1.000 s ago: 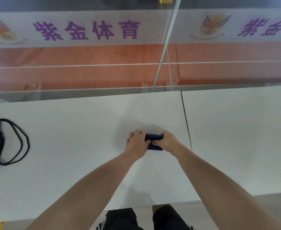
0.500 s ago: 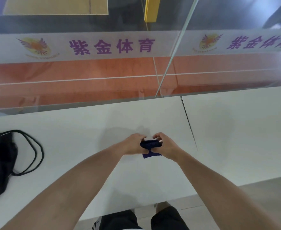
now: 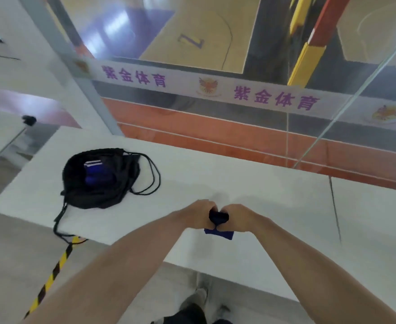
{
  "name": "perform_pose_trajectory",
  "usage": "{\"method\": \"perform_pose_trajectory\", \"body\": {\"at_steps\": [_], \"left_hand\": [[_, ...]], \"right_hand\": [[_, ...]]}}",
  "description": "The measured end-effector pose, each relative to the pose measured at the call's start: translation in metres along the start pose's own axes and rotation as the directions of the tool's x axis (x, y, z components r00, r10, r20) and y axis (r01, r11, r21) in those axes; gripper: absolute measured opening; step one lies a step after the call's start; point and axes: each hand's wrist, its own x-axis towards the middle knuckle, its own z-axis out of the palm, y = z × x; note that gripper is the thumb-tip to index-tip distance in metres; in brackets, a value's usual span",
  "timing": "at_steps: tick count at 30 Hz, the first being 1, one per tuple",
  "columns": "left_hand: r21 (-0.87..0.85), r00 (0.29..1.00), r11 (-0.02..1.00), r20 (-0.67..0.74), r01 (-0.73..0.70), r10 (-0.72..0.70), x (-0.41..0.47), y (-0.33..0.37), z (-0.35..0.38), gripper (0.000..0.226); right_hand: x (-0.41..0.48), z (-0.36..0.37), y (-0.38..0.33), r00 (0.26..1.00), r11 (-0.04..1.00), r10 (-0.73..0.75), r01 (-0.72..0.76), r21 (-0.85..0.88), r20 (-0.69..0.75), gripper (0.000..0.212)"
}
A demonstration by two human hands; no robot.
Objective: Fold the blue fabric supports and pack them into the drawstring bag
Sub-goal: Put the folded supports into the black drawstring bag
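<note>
A dark blue fabric support (image 3: 218, 222) is bunched between both hands, lifted a little above the white table (image 3: 250, 188). My left hand (image 3: 198, 213) grips its left side and my right hand (image 3: 238, 216) grips its right side, thumbs meeting over it; its lower edge hangs below the fingers. The black drawstring bag (image 3: 112, 190) lies open on the table to the left, about an arm's length from the hands. Inside its mouth lies another blue support (image 3: 97, 174) with white stripes.
The bag's black cords (image 3: 151, 174) loop onto the table, and one hangs over the near edge. A glass partition with purple lettering (image 3: 215, 90) runs along the table's far side. A seam (image 3: 335, 209) splits the table at right. Yellow-black tape (image 3: 52, 277) marks the floor.
The view has swung left and up, bringing the whole bag into sight. Both hands have lifted and bunched the blue support tighter between them.
</note>
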Motion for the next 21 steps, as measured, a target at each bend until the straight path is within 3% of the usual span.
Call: {"method": "perform_pose_trajectory", "body": {"at_steps": [2, 5, 7, 13, 21], "left_hand": [[-0.026, 0.995, 0.999, -0.087, 0.046, -0.048, -0.041, -0.031, -0.003, 0.014], [-0.048, 0.967, 0.994, -0.230, 0.102, -0.111, -0.092, -0.077, -0.018, 0.055], [-0.015, 0.938, 0.989, -0.317, 0.144, -0.141, -0.118, -0.111, -0.029, 0.063], [0.122, 0.857, 0.949, -0.473, 0.292, -0.203, -0.171, -0.237, -0.060, 0.053], [0.349, 0.868, 0.887, -0.485, 0.301, -0.104, -0.196, -0.422, -0.086, 0.041]], "right_hand": [[0.005, 0.013, -0.041, 0.996, 0.996, -0.080, 0.077, -0.054, -0.046, 0.029], [0.016, 0.027, -0.102, 0.988, 0.989, -0.120, 0.111, -0.097, -0.101, 0.027], [0.031, 0.036, -0.138, 0.986, 0.994, -0.105, 0.099, -0.055, -0.132, 0.027], [0.100, 0.050, -0.234, 0.974, 0.991, -0.049, 0.075, 0.111, -0.219, 0.020], [0.205, 0.051, -0.362, 0.956, 0.992, -0.013, 0.050, 0.118, -0.293, 0.024]]}}
